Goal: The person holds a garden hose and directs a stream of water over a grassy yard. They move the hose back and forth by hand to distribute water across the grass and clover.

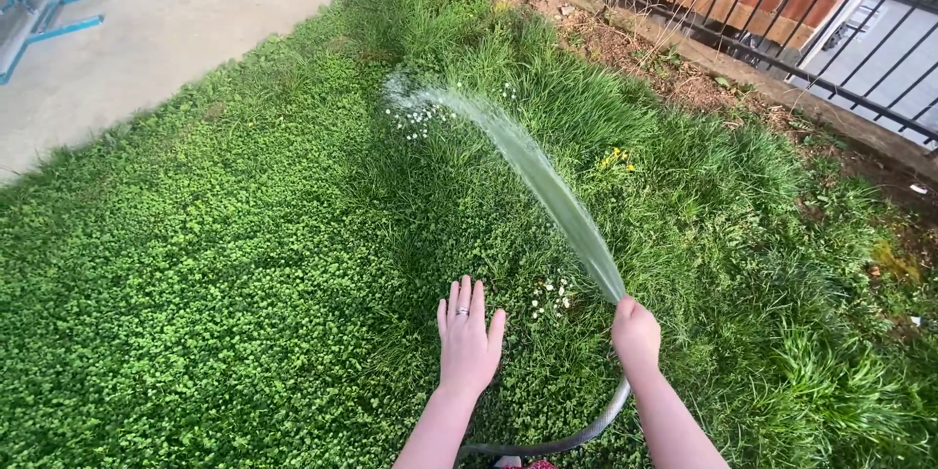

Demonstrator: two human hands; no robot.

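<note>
Over the lawn's middle, the right hand (636, 335) has its fingers clamped on the hose (576, 435) end, fanning water (532, 168) toward the daisies (415, 120). The left hand (468, 340) hovers, fingers spread, holding nothing. Watering looks underway; next calls for sweeping the spray sideways.

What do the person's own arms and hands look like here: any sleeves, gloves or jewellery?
Both forearms are bare, with no sleeves or gloves in view. The left hand wears a silver-coloured ring on one of its fingers. The right hand shows no ring, watch or other marking from this view.
</note>
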